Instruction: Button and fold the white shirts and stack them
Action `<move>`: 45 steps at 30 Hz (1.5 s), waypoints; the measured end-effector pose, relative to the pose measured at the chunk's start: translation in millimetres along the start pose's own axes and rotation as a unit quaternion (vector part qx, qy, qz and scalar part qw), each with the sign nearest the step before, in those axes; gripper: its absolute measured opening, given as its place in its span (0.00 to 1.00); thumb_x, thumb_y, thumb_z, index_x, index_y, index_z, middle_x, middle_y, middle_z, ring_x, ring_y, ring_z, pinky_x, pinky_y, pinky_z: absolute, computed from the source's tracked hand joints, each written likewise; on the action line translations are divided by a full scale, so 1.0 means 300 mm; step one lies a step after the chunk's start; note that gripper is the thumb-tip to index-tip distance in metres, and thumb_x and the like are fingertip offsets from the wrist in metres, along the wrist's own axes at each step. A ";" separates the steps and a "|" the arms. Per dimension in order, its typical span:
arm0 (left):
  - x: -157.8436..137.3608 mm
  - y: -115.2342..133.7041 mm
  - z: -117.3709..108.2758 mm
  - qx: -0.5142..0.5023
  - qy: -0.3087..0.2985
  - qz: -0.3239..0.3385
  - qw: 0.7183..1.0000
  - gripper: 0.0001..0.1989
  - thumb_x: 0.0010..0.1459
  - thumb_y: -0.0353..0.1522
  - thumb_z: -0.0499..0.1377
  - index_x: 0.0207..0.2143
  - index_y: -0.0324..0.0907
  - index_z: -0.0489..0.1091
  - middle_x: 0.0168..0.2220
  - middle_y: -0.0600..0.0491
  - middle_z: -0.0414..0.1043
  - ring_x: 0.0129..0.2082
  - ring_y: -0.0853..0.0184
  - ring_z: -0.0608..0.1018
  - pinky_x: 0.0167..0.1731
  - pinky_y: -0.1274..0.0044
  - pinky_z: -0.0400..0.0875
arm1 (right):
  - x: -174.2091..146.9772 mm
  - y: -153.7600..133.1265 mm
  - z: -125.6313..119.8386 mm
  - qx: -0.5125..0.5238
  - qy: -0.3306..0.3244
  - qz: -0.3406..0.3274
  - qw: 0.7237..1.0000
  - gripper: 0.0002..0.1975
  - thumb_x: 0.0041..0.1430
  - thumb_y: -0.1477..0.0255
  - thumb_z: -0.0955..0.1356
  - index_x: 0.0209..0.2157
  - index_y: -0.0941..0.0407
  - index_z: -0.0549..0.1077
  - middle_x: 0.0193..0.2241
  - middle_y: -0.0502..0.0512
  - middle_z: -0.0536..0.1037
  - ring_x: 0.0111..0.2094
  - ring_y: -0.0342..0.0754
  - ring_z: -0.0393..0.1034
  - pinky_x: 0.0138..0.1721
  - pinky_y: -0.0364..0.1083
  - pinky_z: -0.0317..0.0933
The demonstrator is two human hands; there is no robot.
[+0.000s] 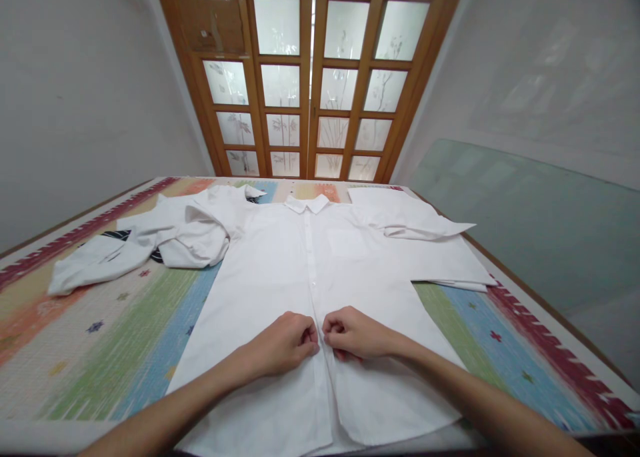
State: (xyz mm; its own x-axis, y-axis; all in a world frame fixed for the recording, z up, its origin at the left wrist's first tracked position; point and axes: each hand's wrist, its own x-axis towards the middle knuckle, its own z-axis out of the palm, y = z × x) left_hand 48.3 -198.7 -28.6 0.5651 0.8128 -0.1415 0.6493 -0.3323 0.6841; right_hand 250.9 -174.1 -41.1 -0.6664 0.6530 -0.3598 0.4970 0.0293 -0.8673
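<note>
A white collared shirt (270,263) lies spread out face up, its collar (306,204) at the far end and its hem towards me. Buttons run down the front placket (309,243), which is fastened above my hands and parts below them. My left hand (294,340) is closed in a pinch on the left edge of the front opening. Facing it, my right hand (353,333) is closed on the right edge. The fingers of both hands curl inward, so a button or buttonhole between them cannot be made out.
A crumpled white garment (185,233) with dark striped fabric lies on the left. Folded white cloth (400,210) sits by the shirt's right sleeve. Beneath is a striped, star-patterned cloth (165,323). A glass panel (530,223) leans at the right wall; wooden doors (310,110) stand behind.
</note>
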 end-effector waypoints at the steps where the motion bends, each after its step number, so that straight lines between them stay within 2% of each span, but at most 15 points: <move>1: 0.000 0.007 -0.004 0.000 -0.007 -0.014 1.000 0.07 0.54 0.32 0.55 0.29 0.41 0.72 0.24 0.55 0.71 0.23 0.70 0.72 0.26 0.79 0.61 | 0.000 -0.001 -0.001 0.000 0.000 -0.002 1.000 0.06 0.49 0.78 0.62 0.29 0.58 0.69 0.17 0.44 0.70 0.13 0.37 0.59 0.14 0.36 0.51; 6: 0.008 0.018 -0.022 -0.044 -0.085 -0.102 0.990 0.09 0.53 0.34 0.51 0.27 0.40 0.69 0.15 0.57 0.65 0.13 0.70 0.68 0.17 0.79 0.60 | 0.001 -0.001 -0.001 0.002 0.000 -0.003 1.000 0.06 0.50 0.78 0.62 0.29 0.58 0.69 0.17 0.44 0.71 0.13 0.36 0.59 0.14 0.35 0.51; 10: 0.023 0.006 -0.028 -0.143 -0.134 -0.138 0.971 0.07 0.48 0.32 0.52 0.27 0.39 0.68 0.19 0.56 0.69 0.12 0.71 0.69 0.14 0.80 0.61 | 0.001 0.000 0.000 0.003 0.002 -0.003 1.000 0.05 0.51 0.78 0.62 0.29 0.59 0.70 0.17 0.44 0.71 0.14 0.36 0.59 0.15 0.35 0.51; 14: 0.033 -0.012 -0.018 -0.215 -0.152 -0.150 0.953 0.07 0.48 0.33 0.52 0.27 0.39 0.67 0.19 0.56 0.70 0.12 0.70 0.69 0.14 0.78 0.63 | -0.002 0.001 0.000 0.010 -0.001 -0.007 1.000 0.06 0.52 0.77 0.62 0.30 0.59 0.70 0.18 0.44 0.71 0.13 0.36 0.59 0.15 0.35 0.51; 27: 0.036 -0.035 0.017 -0.301 -0.146 -0.173 0.927 0.12 0.49 0.39 0.53 0.21 0.40 0.64 0.15 0.55 0.67 0.12 0.71 0.69 0.13 0.80 0.61 | -0.001 0.002 0.011 0.009 0.003 -0.003 1.000 0.05 0.55 0.75 0.63 0.31 0.59 0.71 0.18 0.45 0.73 0.13 0.37 0.58 0.14 0.37 0.50; 35: 0.036 -0.056 0.039 -0.352 -0.122 -0.185 0.910 0.11 0.46 0.39 0.55 0.23 0.40 0.65 0.14 0.57 0.67 0.10 0.72 0.67 0.10 0.81 0.60 | -0.020 -0.028 0.035 -0.018 0.036 -0.008 0.999 0.07 0.58 0.74 0.62 0.29 0.58 0.70 0.18 0.45 0.74 0.13 0.36 0.58 0.15 0.37 0.51; 38: 0.034 -0.059 0.043 -0.369 -0.118 -0.180 0.904 0.11 0.45 0.39 0.56 0.23 0.40 0.66 0.14 0.57 0.67 0.10 0.72 0.67 0.10 0.81 0.61 | -0.016 -0.022 0.042 0.000 0.044 -0.014 0.999 0.09 0.57 0.75 0.60 0.27 0.58 0.69 0.19 0.46 0.74 0.13 0.37 0.59 0.15 0.37 0.52; 45: 0.025 -0.059 0.047 -0.391 -0.109 -0.174 0.897 0.10 0.46 0.38 0.56 0.24 0.39 0.67 0.15 0.57 0.68 0.11 0.72 0.67 0.10 0.80 0.63 | -0.011 -0.006 0.050 0.065 0.045 0.003 0.997 0.02 0.53 0.75 0.64 0.31 0.57 0.69 0.18 0.44 0.73 0.13 0.37 0.58 0.13 0.36 0.50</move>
State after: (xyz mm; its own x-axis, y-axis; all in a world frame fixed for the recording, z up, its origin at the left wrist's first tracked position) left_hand 48.3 -193.3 -52.0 0.5390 0.6617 -0.5213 0.2979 0.4291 0.8527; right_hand 243.9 -187.7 -43.4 -0.6083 0.7187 -0.3369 0.4196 -0.0692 -0.9051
